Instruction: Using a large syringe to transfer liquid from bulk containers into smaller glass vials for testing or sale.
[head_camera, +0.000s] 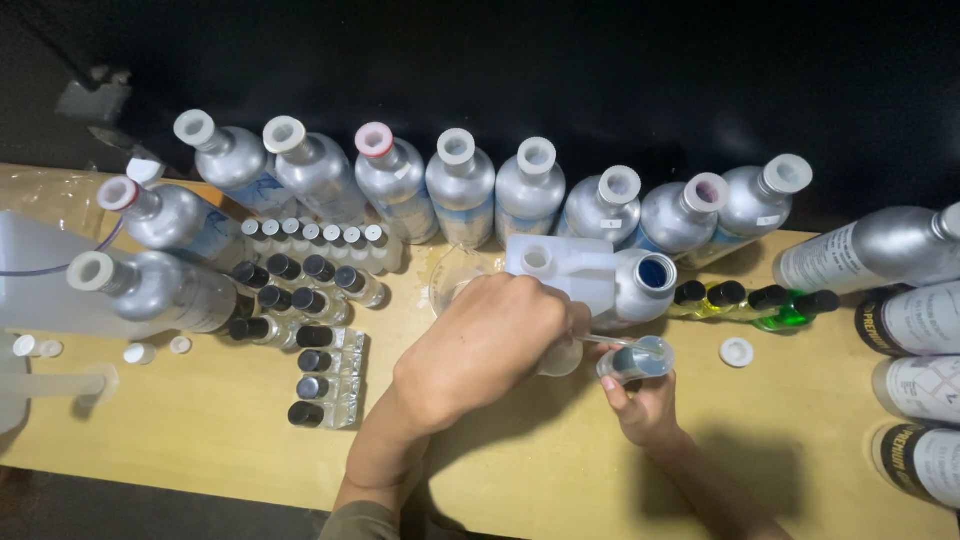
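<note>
1. The left hand (485, 345) is clenched over a thin dropper or syringe (605, 341), its tip laid into the mouth of a small glass vial (637, 359) — held level, seemingly so liquid goes straight in.
2. The right hand (645, 405) grips that vial from below, tilting it toward the tip.
3. Just beyond the fingers stands an open silver bottle (640, 285) on the tabletop (200, 430).
4. Hidden: the left fingers' undersides and the dropper's body; a glass beaker (455, 280) behind the knuckles is partly covered.
</note>
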